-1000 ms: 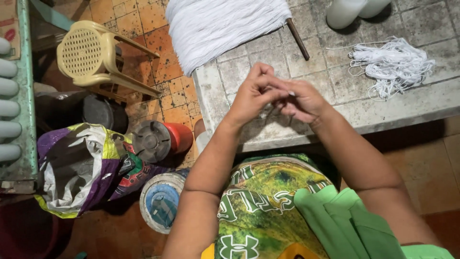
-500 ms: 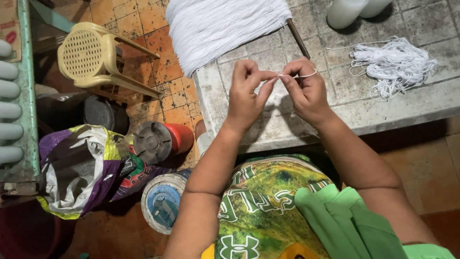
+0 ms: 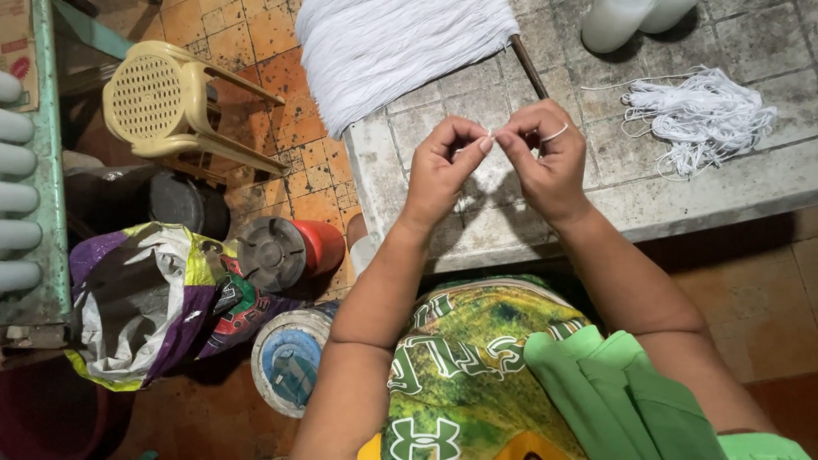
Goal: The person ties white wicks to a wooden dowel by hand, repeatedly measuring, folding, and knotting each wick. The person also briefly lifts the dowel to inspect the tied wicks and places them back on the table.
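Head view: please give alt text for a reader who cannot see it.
A person's left hand and right hand meet fingertip to fingertip, pinching a thin white string above a tiled table. A thick white yarn bundle and a small tangle of white string lie on the table; a yellow plastic stool stands on the floor.

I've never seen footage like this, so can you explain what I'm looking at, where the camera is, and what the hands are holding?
There is no machine here: a person works with bare hands, and the single camera sits on their head, looking down. The left hand and right hand meet fingertip to fingertip, pinching a thin white string that loops by the right fingers. They hover over a worn tiled table. On it lie a big hank of white yarn on a dark stick and a small pile of cut strings. A yellow plastic stool stands on the floor.
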